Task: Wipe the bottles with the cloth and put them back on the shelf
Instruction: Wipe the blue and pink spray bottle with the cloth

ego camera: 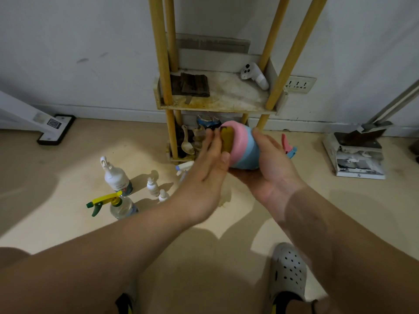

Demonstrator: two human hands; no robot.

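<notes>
Head view puts the shelf [217, 103] against the wall straight ahead of you, its yellow posts carrying a stained white upper tray and a lower tray near the floor. In front of that lower tray your right hand [269, 164] cradles the pink and blue spray bottle [243, 150] from beneath, fingers and thumb curled round its body. The bottle is tipped on its side, its base turned toward the shelf and its trigger head poking out to the right past your hand. Your left hand [210, 168] meets it from the other side, fingers fairly straight, pressing the yellow cloth [227, 139] flat against the pink base. Down on the floor to your left stand a white spray bottle [115, 175] and, nearer you, a clear bottle with a yellow and green trigger [120, 206]. Just to their right are two small white bottles [150, 185], close together and upright.
</notes>
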